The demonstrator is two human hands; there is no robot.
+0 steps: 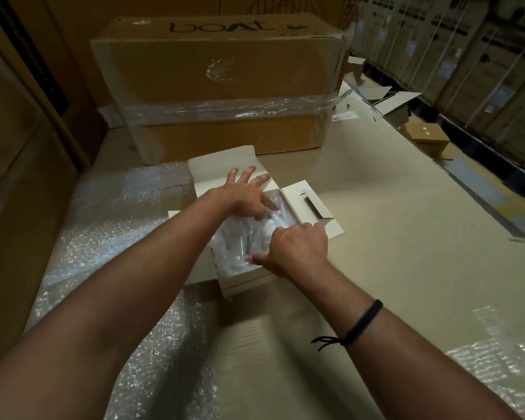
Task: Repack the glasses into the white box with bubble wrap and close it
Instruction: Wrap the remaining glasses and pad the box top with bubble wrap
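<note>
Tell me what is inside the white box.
The white box holds bubble wrap; the left hand touches it, the right hand grips it. Any glasses are hidden beneath.

1. The glasses are wrapped inside the bubble wrap (237,247) in the white box (249,281), so their shape and their number cannot be told.
2. The fingertips of the right hand (294,247) are hidden behind its knuckles. It is not clear if they pinch the wrap.
3. The left forearm (152,268) covers the left wall of the box.
4. Both arms are cut off by the lower edge.
5. The labels on the cartons (467,71) at the right are too blurred to read.
</note>
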